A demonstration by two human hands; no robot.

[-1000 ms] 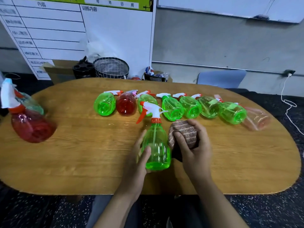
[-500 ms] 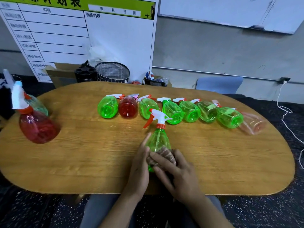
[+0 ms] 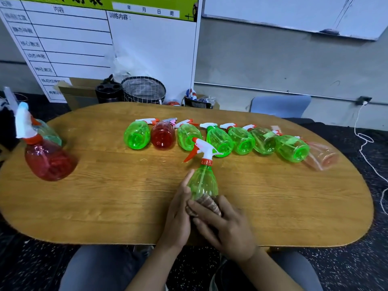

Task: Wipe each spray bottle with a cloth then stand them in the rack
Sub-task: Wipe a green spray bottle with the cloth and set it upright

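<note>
A green spray bottle (image 3: 203, 181) with a white and red trigger head stands upright near the table's front edge. My left hand (image 3: 178, 211) holds its left side, fingers running up along it. My right hand (image 3: 226, 225) presses a brown cloth (image 3: 210, 203) against the bottle's lower front, so the base is hidden. Behind it, several bottles lie on their sides in a row: green bottles (image 3: 137, 136), a red bottle (image 3: 163, 137) and a pale pink bottle (image 3: 323, 156) at the right end. A red bottle (image 3: 47, 158) stands at the far left with a teal one behind it.
The wooden oval table (image 3: 105, 196) holds everything. Behind it on the floor are a cardboard box (image 3: 77, 91), a black holder (image 3: 108, 92) and a grid-patterned basket (image 3: 143, 90). A blue chair (image 3: 280, 106) stands at the back right, and a white cable (image 3: 365, 143) hangs at the far right.
My right hand brought the cloth from the bottle's right side down onto its lower front. Both hands and the bottle shifted closer to the table's front edge.
</note>
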